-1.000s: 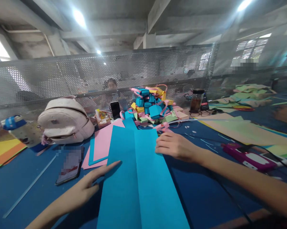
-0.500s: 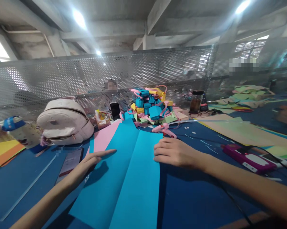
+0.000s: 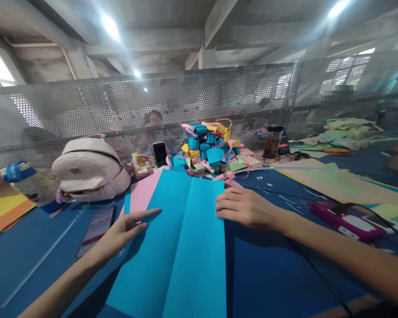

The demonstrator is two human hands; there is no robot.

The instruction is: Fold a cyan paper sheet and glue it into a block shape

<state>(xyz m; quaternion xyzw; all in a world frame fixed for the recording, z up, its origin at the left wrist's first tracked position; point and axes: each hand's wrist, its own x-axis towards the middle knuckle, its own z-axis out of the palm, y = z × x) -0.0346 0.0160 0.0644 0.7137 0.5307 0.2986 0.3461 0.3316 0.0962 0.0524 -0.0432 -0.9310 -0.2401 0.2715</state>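
A large sheet of blue paper point(image 3: 199, 247) with a lengthwise crease lies in front of me, its right half slightly raised. My right hand point(image 3: 243, 207) has its fingers curled at the sheet's right edge, the thumb hidden beneath. On the left side of the sheet, my left hand point(image 3: 133, 225) stretches out its index finger, with the thumb apart; nothing is held in it. Part of a pink sheet point(image 3: 144, 190) shows under the blue one. Just beyond my right hand is a pink glue gun point(image 3: 230, 179), partly covered by the hand.
A heap of small folded paper boxes point(image 3: 208, 148) stands at the back. To the left are a pale backpack point(image 3: 91, 170), a bottle point(image 3: 33, 185) and a phone point(image 3: 96, 229). A purple device with a cable point(image 3: 346, 221) and paper sheets point(image 3: 321, 181) lie right. A perforated metal screen point(image 3: 119, 101) runs behind.
The near part of the blue sheet has shifted right. My right hand has moved slightly right with its edge, and my left thumb has spread away from the index finger.
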